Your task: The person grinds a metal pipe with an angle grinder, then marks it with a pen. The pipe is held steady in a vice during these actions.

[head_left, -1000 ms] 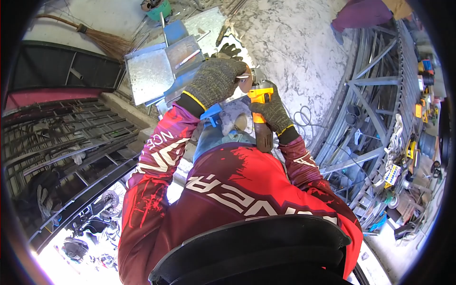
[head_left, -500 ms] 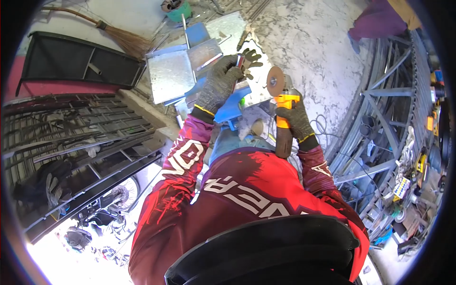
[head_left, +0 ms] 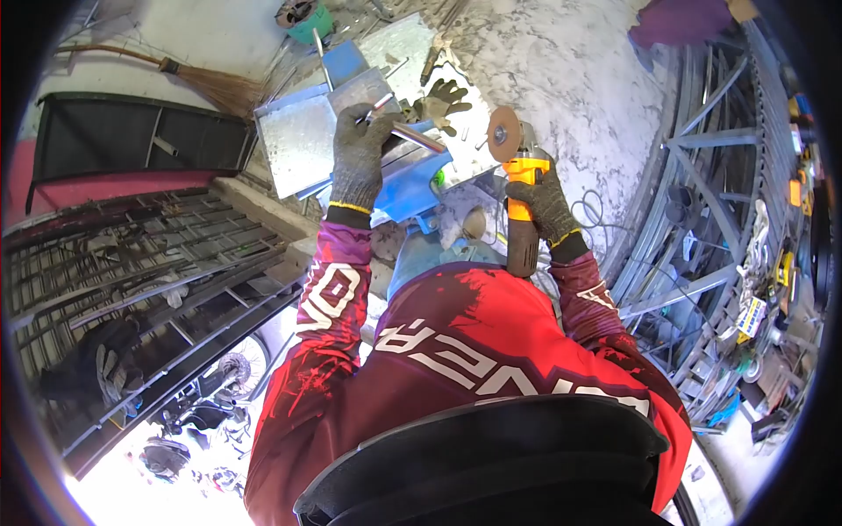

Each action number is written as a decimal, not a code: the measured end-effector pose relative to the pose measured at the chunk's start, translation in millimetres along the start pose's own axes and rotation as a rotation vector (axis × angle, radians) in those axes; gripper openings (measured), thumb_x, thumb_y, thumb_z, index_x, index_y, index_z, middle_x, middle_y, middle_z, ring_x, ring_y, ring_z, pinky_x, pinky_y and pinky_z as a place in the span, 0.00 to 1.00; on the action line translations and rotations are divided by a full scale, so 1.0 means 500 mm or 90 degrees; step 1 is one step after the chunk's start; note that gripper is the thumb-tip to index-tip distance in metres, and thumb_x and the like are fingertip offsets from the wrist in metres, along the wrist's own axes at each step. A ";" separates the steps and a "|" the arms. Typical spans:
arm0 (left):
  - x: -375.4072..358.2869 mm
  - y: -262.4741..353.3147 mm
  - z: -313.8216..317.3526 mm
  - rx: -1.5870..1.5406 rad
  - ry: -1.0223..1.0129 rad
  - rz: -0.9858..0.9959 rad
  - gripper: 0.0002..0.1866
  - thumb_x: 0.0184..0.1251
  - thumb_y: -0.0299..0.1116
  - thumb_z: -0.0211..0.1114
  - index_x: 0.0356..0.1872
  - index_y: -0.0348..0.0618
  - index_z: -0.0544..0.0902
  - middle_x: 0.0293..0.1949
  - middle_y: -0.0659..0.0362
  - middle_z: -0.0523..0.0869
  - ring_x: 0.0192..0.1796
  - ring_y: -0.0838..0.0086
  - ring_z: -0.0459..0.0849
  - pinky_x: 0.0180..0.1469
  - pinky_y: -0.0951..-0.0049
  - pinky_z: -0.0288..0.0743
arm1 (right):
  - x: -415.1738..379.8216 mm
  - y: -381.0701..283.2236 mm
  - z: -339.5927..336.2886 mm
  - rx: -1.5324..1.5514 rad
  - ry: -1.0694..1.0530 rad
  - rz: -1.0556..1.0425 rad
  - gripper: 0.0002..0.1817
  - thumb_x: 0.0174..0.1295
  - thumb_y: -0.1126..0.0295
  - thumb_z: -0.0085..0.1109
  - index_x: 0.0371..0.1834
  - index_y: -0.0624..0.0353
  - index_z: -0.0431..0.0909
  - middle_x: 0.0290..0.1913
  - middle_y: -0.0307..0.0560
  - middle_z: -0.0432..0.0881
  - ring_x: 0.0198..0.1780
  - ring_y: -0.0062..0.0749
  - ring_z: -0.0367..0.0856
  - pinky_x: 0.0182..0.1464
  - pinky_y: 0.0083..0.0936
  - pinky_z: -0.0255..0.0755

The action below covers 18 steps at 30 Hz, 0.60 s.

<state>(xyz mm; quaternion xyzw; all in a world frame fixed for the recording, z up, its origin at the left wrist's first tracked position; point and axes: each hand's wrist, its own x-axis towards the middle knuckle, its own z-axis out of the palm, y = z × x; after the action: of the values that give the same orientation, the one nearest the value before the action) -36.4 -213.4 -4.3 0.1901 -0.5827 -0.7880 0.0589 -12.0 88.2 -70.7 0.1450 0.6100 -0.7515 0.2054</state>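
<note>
My right hand [head_left: 545, 200], in a dark knit glove, is wrapped round the yellow body of an angle grinder [head_left: 528, 168]. Its brown disc [head_left: 503, 134] faces left, clear of the metal. On the left, my gloved left hand [head_left: 360, 145] reaches over the bench, its fingers closed about the near end of a short silver metal tube [head_left: 381, 101]. Just right of that hand, a reddish-brown metal piece [head_left: 417, 138] lies across the blue vise [head_left: 410, 191]. A loose work glove [head_left: 444, 105] rests on the bright metal sheet beyond.
Flat metal sheets [head_left: 298, 140] and a blue plate [head_left: 345, 61] cover the bench. A broom [head_left: 206, 83] leans at the left above dark metal racks [head_left: 132, 254]. Metal profiles and a frame [head_left: 715, 140] stand right; a cable [head_left: 596, 210] lies on the floor.
My left hand has let go of the reddish-brown piece near the vise and moved left to the silver tube. My right hand keeps the grinder in nearly the same place.
</note>
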 end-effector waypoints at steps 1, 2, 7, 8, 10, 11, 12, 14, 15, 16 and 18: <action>-0.004 -0.009 -0.005 0.001 -0.009 -0.003 0.14 0.75 0.25 0.63 0.57 0.39 0.72 0.51 0.42 0.86 0.48 0.59 0.89 0.51 0.63 0.90 | -0.003 -0.001 -0.001 0.003 0.009 -0.001 0.38 0.52 0.81 0.71 0.67 0.52 0.66 0.47 0.44 0.82 0.41 0.33 0.84 0.40 0.33 0.85; -0.004 -0.023 -0.016 -0.080 -0.017 -0.015 0.13 0.75 0.24 0.63 0.55 0.38 0.72 0.51 0.42 0.86 0.47 0.60 0.89 0.49 0.64 0.89 | -0.004 -0.003 0.001 -0.005 0.005 0.006 0.38 0.52 0.81 0.71 0.67 0.51 0.66 0.48 0.44 0.82 0.41 0.33 0.85 0.40 0.33 0.85; -0.038 -0.064 -0.013 -0.090 -0.115 0.036 0.09 0.75 0.21 0.63 0.49 0.37 0.73 0.48 0.47 0.85 0.48 0.63 0.87 0.47 0.68 0.87 | 0.005 -0.002 0.004 -0.044 0.009 -0.033 0.40 0.50 0.81 0.72 0.68 0.51 0.66 0.47 0.43 0.81 0.41 0.32 0.84 0.42 0.33 0.84; -0.049 -0.077 -0.007 0.051 -0.122 0.117 0.08 0.75 0.22 0.63 0.49 0.37 0.75 0.47 0.49 0.85 0.49 0.64 0.86 0.47 0.69 0.86 | 0.004 -0.005 0.004 -0.046 0.012 -0.036 0.40 0.50 0.81 0.72 0.68 0.51 0.66 0.47 0.43 0.81 0.41 0.32 0.84 0.42 0.33 0.84; -0.088 -0.086 0.024 0.258 -0.096 0.226 0.10 0.76 0.25 0.64 0.53 0.35 0.76 0.47 0.52 0.84 0.48 0.69 0.85 0.48 0.73 0.83 | 0.004 -0.009 0.010 -0.026 0.001 0.004 0.46 0.46 0.80 0.75 0.69 0.50 0.61 0.48 0.45 0.79 0.41 0.33 0.82 0.41 0.32 0.83; -0.109 -0.083 0.039 0.335 -0.076 0.256 0.14 0.77 0.27 0.64 0.57 0.33 0.76 0.48 0.55 0.84 0.47 0.74 0.83 0.50 0.75 0.80 | 0.006 -0.008 0.011 -0.026 -0.001 0.003 0.46 0.46 0.80 0.75 0.69 0.50 0.61 0.48 0.45 0.79 0.41 0.33 0.82 0.41 0.32 0.83; -0.118 -0.114 0.028 0.265 -0.096 0.189 0.19 0.78 0.30 0.65 0.63 0.33 0.75 0.49 0.59 0.83 0.46 0.80 0.81 0.51 0.79 0.77 | 0.008 -0.005 0.011 -0.030 0.002 -0.008 0.46 0.45 0.80 0.75 0.69 0.50 0.61 0.48 0.45 0.79 0.42 0.34 0.82 0.41 0.33 0.83; -0.123 -0.114 0.030 0.214 -0.125 0.136 0.19 0.78 0.30 0.66 0.63 0.32 0.75 0.48 0.59 0.83 0.46 0.80 0.81 0.51 0.78 0.77 | 0.006 -0.007 0.009 -0.037 0.009 -0.015 0.46 0.45 0.81 0.75 0.69 0.50 0.61 0.48 0.45 0.78 0.42 0.34 0.82 0.42 0.33 0.84; -0.127 -0.113 0.029 0.131 -0.139 0.070 0.20 0.78 0.32 0.67 0.64 0.33 0.75 0.48 0.59 0.84 0.46 0.79 0.81 0.50 0.77 0.78 | 0.004 -0.009 0.007 -0.037 0.003 0.003 0.46 0.46 0.81 0.74 0.70 0.50 0.61 0.49 0.45 0.78 0.43 0.35 0.83 0.43 0.34 0.84; -0.132 -0.103 0.033 0.045 -0.145 0.003 0.21 0.77 0.33 0.67 0.64 0.34 0.76 0.47 0.58 0.84 0.46 0.79 0.81 0.50 0.76 0.78 | 0.003 -0.011 0.007 -0.036 -0.003 0.019 0.46 0.46 0.81 0.74 0.70 0.49 0.61 0.49 0.45 0.78 0.44 0.35 0.83 0.44 0.34 0.84; -0.125 -0.108 0.024 -0.295 -0.281 -0.213 0.23 0.77 0.39 0.67 0.66 0.38 0.77 0.49 0.56 0.85 0.46 0.75 0.83 0.50 0.70 0.80 | 0.009 -0.004 0.005 -0.035 -0.006 -0.002 0.46 0.46 0.81 0.74 0.70 0.49 0.61 0.49 0.45 0.78 0.45 0.35 0.83 0.45 0.35 0.84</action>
<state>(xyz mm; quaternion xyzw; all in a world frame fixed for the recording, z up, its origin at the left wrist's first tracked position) 23.5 -166.3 -37.6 0.0895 -0.3483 -0.9198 -0.1568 -16.9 85.4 -70.4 0.1350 0.6294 -0.7355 0.2111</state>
